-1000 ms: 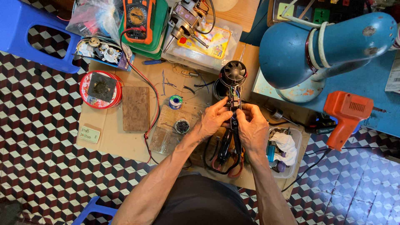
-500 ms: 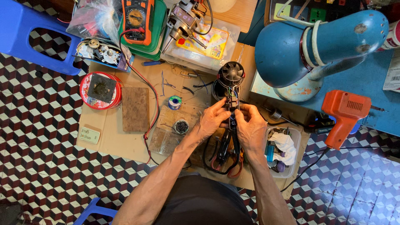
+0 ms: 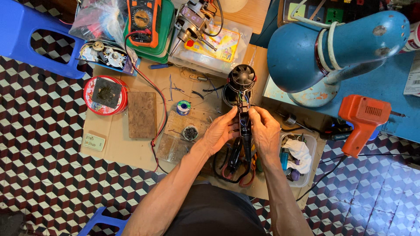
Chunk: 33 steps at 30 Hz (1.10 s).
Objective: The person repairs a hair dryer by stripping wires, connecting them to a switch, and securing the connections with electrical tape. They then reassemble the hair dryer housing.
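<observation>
Dismantled hair dryer (image 3: 242,94), one only, lies lengthwise on the cardboard sheet (image 3: 113,144) at the middle of the bench, its round black fan end pointing away from the person and its thin inner handle part running back between both hands. Left hand (image 3: 221,131) curls against the left side of that handle, fingers bent and closed on it. Right hand (image 3: 264,131) mirrors it on the right side, fingertips pinched in at the upper handle where coloured wires show.

Just left of the hands sit one small solder spool (image 3: 183,107) and one little round dish of dark bits (image 3: 190,133). Further left lie one brown wooden block (image 3: 142,114) and one round red tin (image 3: 105,95) with a dark square pad on top. A small pale green rectangular label card (image 3: 94,142) lies at the cardboard's left edge.

One orange multimeter (image 3: 142,19) rests on a green lid at the top. To the right stand one blue desk lamp (image 3: 332,48) and one orange soldering gun (image 3: 363,120), well apart from the hands.
</observation>
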{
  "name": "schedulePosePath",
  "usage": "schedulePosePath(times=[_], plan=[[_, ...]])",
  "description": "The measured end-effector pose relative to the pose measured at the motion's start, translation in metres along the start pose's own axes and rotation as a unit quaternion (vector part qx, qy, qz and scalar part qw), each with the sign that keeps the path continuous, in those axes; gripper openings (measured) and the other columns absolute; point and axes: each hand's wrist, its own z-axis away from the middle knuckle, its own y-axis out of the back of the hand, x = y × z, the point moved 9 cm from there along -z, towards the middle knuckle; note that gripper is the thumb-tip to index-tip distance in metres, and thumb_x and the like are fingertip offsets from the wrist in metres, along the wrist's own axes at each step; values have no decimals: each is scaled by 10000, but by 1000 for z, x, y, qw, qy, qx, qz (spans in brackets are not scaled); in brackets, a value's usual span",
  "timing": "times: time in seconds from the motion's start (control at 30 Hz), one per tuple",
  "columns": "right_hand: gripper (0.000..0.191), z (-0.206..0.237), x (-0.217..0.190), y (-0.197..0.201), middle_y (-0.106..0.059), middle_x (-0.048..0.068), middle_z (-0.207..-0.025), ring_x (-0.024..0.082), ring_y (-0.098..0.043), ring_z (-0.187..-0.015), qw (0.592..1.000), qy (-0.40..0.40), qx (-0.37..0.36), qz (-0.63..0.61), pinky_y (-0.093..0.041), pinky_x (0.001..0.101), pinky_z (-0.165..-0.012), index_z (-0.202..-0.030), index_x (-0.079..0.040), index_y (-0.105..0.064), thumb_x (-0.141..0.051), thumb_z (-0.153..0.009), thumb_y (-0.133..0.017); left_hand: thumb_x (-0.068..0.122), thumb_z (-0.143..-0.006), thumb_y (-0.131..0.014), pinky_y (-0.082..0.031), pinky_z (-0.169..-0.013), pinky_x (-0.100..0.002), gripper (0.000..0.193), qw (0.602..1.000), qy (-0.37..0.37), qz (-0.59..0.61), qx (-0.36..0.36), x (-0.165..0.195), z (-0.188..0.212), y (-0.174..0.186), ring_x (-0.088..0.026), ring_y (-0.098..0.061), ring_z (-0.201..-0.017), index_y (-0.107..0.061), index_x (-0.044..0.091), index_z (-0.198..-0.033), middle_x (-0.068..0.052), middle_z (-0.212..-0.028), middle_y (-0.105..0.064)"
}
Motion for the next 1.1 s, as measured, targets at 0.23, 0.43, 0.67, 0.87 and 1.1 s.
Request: schedulePosePath(times=[0.23, 0.43, 0.67, 0.87, 1.1], plan=[[334, -9, 9, -14, -739, 7, -908, 64, -616, -751, 989, -7, -43, -140, -502, 230, -661, -1189, -13, -759, -233, -943, -707, 521, -935, -699, -509, -895, -321, 453, 999, 7, 44, -14, -10, -6, 5, -122, -589, -1016, -666, 134, -1168, 36, -1072, -645], [320, -8, 7, -12, -743, 8, -892, 51, -621, -750, 993, 23, -39, -107, -509, 210, -665, -1176, -8, -773, -225, -951, -707, 526, -921, -700, -497, -887, -321, 448, 999, 12, 52, -11, -15, -11, 7, -112, -582, -1018, -674, 159, -1177, 46, -1065, -645], [303, -8, 10, -14, -736, 2, -884, 51, -612, -737, 991, 9, -39, -129, -499, 211, -643, -1169, -13, -774, -209, -949, -707, 488, -940, -703, -487, -857, -321, 406, 999, 5, 47, -12, -15, -11, 8, -105, -568, -993, -689, 172, -1195, 60, -1063, -648], [302, -6, 5, -13, -742, 4, -881, 49, -618, -748, 993, 20, -32, -109, -502, 210, -661, -1171, -18, -777, -212, -949, -711, 467, -943, -713, -488, -846, -323, 366, 999, 6, 45, -2, -16, -12, 9, -103, -576, -966, -700, 179, -1169, 58, -1034, -646], [301, -4, 4, -12, -741, 6, -872, 56, -627, -743, 995, 0, -26, -99, -504, 215, -658, -1161, -25, -776, -221, -944, -707, 477, -937, -710, -491, -837, -320, 369, 999, 12, 44, 1, -15, -11, 9, -106, -584, -975, -700, 175, -1151, 58, -1033, -648]])
